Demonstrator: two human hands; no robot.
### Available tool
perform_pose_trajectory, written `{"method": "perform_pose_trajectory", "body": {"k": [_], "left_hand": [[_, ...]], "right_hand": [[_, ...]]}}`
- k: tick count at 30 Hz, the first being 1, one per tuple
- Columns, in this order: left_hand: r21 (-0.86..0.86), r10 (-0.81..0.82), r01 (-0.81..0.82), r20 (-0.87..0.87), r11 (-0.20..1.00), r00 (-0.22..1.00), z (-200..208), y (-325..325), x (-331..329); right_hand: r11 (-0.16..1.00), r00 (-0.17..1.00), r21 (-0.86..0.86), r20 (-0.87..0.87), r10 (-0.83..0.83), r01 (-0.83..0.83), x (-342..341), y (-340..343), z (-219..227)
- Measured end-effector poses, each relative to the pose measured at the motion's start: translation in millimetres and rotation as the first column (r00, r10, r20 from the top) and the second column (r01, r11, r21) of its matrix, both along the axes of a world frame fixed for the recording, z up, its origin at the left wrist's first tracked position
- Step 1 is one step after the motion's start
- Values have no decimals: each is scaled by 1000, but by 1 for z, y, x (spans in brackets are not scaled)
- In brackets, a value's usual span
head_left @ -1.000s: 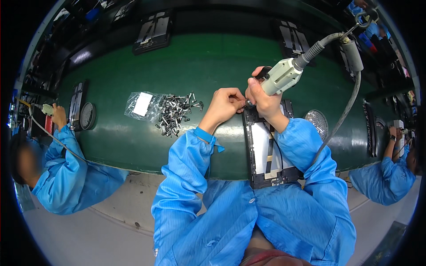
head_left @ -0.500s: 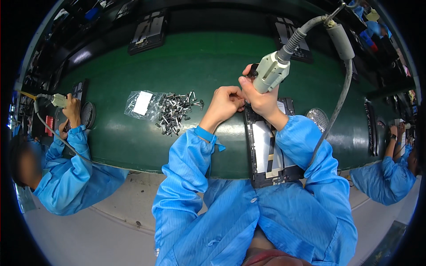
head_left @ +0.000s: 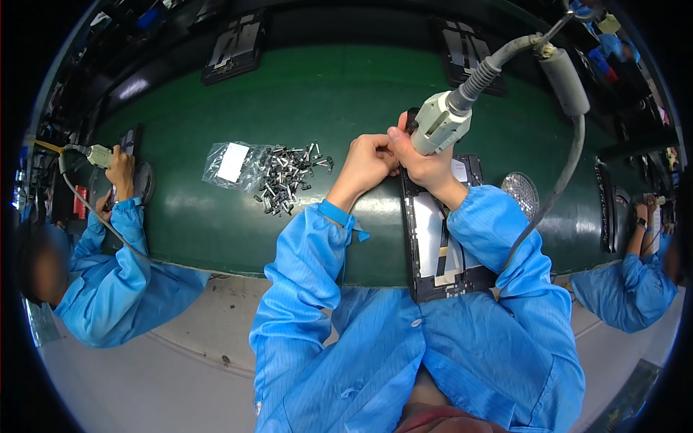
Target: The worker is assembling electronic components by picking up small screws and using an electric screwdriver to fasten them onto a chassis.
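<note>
A pale grey-green electric screwdriver (head_left: 442,124) is gripped in my right hand (head_left: 429,170), its cable end up and its tip hidden by my fingers. Under that hand lies an opened tablet-like device (head_left: 427,238) with a black frame and silver panels, reaching to the table's near edge. My left hand (head_left: 367,169) is beside the device's far left corner, fingers pinched close to my right hand. Whatever those fingers hold is hidden. Left of my hands, a pile of small black and metal parts (head_left: 285,179) spills beside a clear plastic bag (head_left: 232,164) with a white label.
A round dish with a glittery surface (head_left: 520,195) stands right of the device. The screwdriver's cable (head_left: 574,159) hangs across my right side. Similar devices (head_left: 237,47) lie at the far side of the green table (head_left: 332,94). Co-workers in blue (head_left: 119,289) sit at both sides.
The screwdriver has dipped slightly with my right hand, and its hanging cable has swung a little to the right. My left hand keeps its pinched pose beside the device.
</note>
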State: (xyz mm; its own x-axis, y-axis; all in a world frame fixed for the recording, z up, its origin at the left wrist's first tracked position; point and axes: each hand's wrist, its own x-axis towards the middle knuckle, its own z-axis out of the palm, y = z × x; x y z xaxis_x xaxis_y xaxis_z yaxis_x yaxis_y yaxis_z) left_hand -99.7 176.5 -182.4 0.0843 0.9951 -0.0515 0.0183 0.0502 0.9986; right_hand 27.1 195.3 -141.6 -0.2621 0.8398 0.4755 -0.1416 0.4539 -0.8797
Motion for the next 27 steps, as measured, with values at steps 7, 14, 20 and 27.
{"method": "perform_pose_trajectory", "body": {"k": [7,14,20,27], "left_hand": [[186,258,-220,-219,958,941,0,-37,0],[-334,-68,-65,-371,940,926,32,-220,70],[-390,387,-214,449,896,805,0,-231,119],[-194,466,-424,412,885,783,16,-154,61]], "right_hand": [[990,992,-123,-113,55,-69,1,-5,-5],[883,882,-87,-155,445,-461,69,45,23],[963,972,-141,-3,233,-231,107,90,39],[859,875,-168,133,-466,483,164,120,23]]}}
